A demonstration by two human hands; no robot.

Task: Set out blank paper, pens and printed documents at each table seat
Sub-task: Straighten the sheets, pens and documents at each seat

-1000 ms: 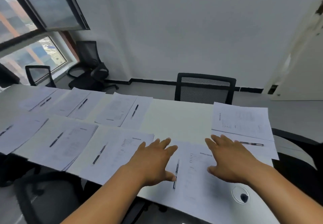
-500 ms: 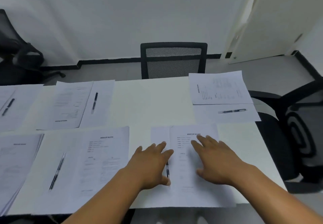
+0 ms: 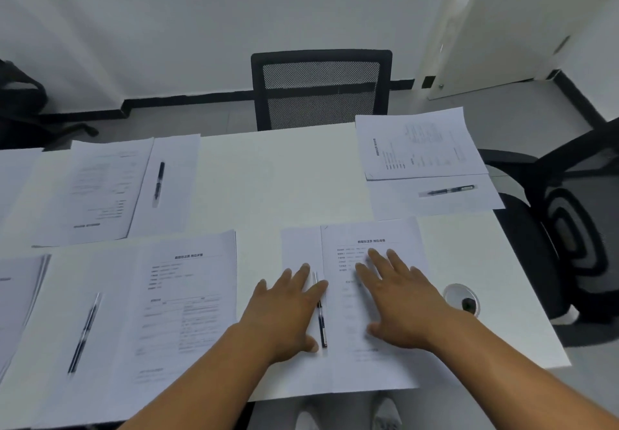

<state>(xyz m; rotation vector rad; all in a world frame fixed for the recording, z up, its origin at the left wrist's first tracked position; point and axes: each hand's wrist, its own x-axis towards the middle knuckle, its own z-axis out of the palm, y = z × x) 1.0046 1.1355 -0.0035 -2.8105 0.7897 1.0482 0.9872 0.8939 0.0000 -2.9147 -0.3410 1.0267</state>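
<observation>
A white table fills the middle of the frame in a pale-walled room, with a black mesh chair pushed in at its far edge and another dark chair at the right edge. Sets of paper with pens lie along the table: one at upper left, one at lower left, one at upper right. At lower centre sits the nearest set: a printed document overlapping a blank sheet, with a pen lying lengthwise along the seam between them. The left hand rests flat on the blank sheet, fingers straight and spread, its thumb side touching the pen. The right hand presses flat on the printed document, fingers extended, gripping nothing. Compared with a second ago, the view has swung from the window side to face this seat squarely, while both hands have kept to the same set, likely squaring it. This seat looks finished; the place before the far mesh chair is bare of papers.
</observation>
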